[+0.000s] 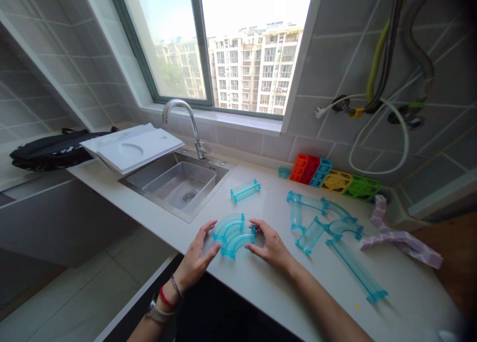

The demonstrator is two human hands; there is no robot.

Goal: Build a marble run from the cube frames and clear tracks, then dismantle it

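Note:
Two curved, clear blue plastic track pieces [234,235] lie side by side on the counter in front of me, one nested inside the other's bend. My left hand [197,255] is at their left side, thumb and fingers spread apart. On the right, my right hand [271,245] curves around their other ends with its thumb and fingers apart. Whether the fingertips touch the plastic is hard to make out. Just beyond the hands lies a short straight blue track piece [245,190].
To the right, several blue track pieces [311,232] and a long straight one [357,270] lie near a purple patterned strip [404,245]. Red, blue, yellow and green blocks [335,182] line the wall. Leftward are a steel sink [179,183], faucet [182,103], white panel [137,145] and black bag [52,150].

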